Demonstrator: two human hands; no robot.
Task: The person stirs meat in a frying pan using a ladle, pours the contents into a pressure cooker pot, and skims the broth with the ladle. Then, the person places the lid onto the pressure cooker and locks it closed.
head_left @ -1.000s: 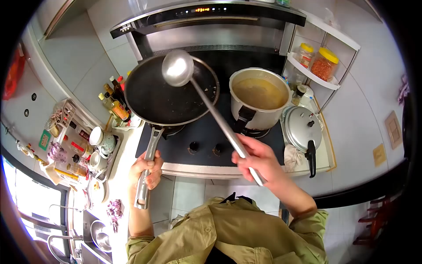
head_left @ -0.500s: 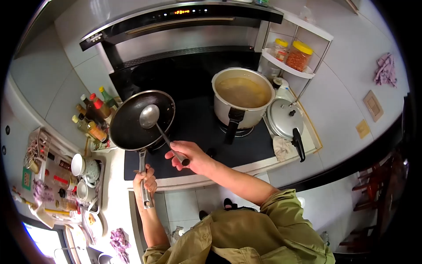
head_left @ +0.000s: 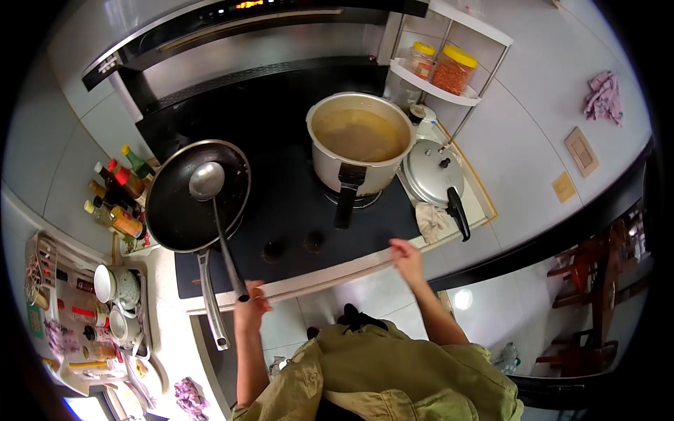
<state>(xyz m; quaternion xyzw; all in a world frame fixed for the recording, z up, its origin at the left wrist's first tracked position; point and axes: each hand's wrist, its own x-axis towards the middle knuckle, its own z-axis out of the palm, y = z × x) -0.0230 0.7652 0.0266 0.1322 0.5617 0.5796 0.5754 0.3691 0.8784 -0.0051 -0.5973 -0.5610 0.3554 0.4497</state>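
The black frying pan (head_left: 172,203) sits at the left of the cooktop, its metal handle (head_left: 210,298) pointing toward me with no hand on it. A steel ladle (head_left: 207,181) rests its bowl inside the pan. My left hand (head_left: 251,309) is closed around the end of the ladle's handle, right of the pan handle. My right hand (head_left: 407,259) is over the counter's front edge, its fingers loosely apart and holding nothing. Beyond it, a large open pot (head_left: 361,137) of cloudy yellowish liquid stands on the right burner, its black handle toward me.
A pressure-cooker lid (head_left: 432,172) and a cloth (head_left: 430,222) lie right of the pot. Bottles (head_left: 116,186) stand left of the pan. Jars (head_left: 452,72) sit on the corner shelf (head_left: 435,84). Bowls (head_left: 125,291) fill a rack on the left counter.
My right hand has let go of the ladle and moved right. My left hand has moved from the pan handle to the ladle's handle. The view has shifted.
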